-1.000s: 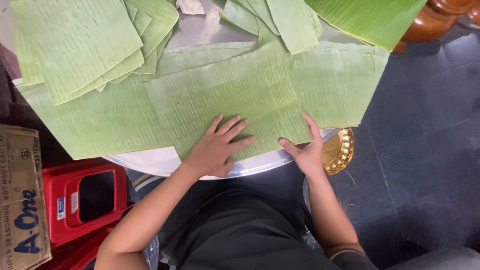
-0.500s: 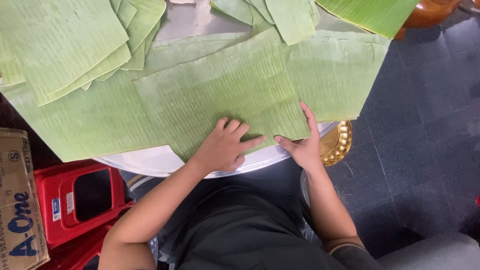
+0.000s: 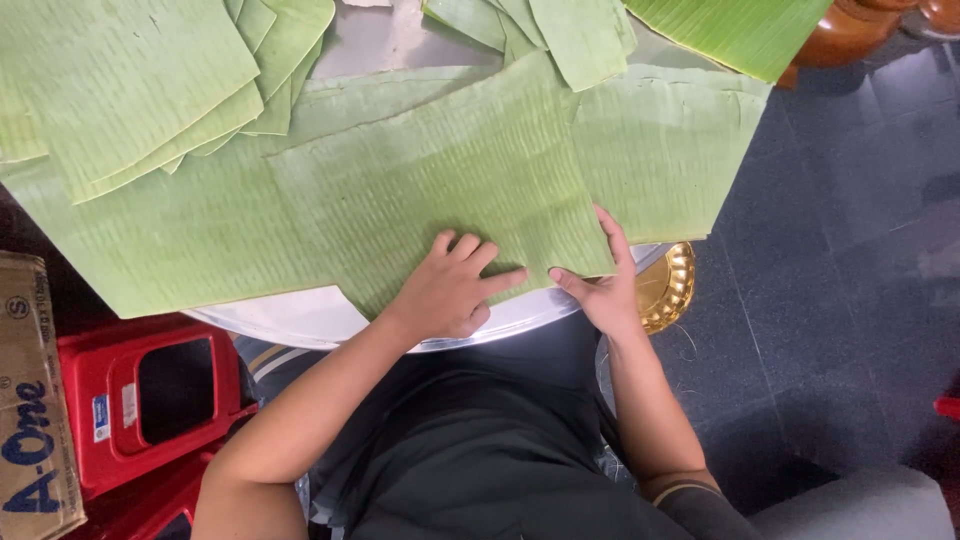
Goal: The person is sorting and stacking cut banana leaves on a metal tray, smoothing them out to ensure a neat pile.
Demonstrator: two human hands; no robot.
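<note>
A square piece of green banana leaf (image 3: 450,170) lies on top of larger leaf sheets on a round metal table (image 3: 290,322). My left hand (image 3: 450,285) presses flat on the near edge of this piece, fingers spread. My right hand (image 3: 600,280) holds the piece's near right corner, thumb under the edge and fingers along its side. Both hands sit at the table's near rim, close together.
A stack of cut leaves (image 3: 130,90) lies at the far left, more pieces (image 3: 560,30) at the far middle, a darker leaf (image 3: 730,30) at the far right. A red plastic crate (image 3: 150,400) and a cardboard box (image 3: 30,400) stand at left. A gold tray (image 3: 665,290) sits below the table.
My two hands have drawn closer together at the near edge of the top leaf piece. The right hand now grips its corner, and the view has shifted slightly.
</note>
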